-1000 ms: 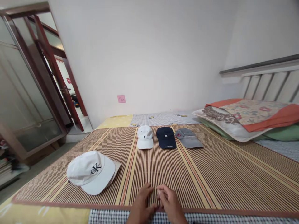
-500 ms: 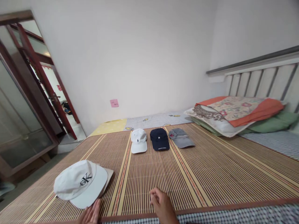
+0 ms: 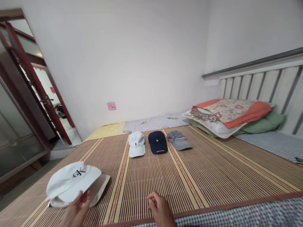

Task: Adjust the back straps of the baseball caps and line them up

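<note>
My left hand [image 3: 79,205] pinches the brim of a white baseball cap [image 3: 68,181] with a dark CK logo, raising its front edge. Under it lies another off-white cap [image 3: 100,189], its brim showing at the right and most of it covered. My right hand [image 3: 159,206] rests near the mat's front edge with its fingers curled together, and nothing shows in it. Farther back, side by side, lie a white cap with a small dark emblem [image 3: 136,144], a navy cap [image 3: 157,142] and a grey cap [image 3: 179,140].
A striped bamboo mat [image 3: 142,176] covers the bed. Pillows [image 3: 227,113] are piled at the right by a slatted headboard [image 3: 255,83]. A pink note [image 3: 111,106] is stuck on the wall behind, and a doorway with a red-brown door [image 3: 42,91] is at the left.
My left hand has taken hold of the CK cap's brim and tilted it up, exposing more of the off-white cap below. My right hand keeps its curled pose. The view has shifted slightly right.
</note>
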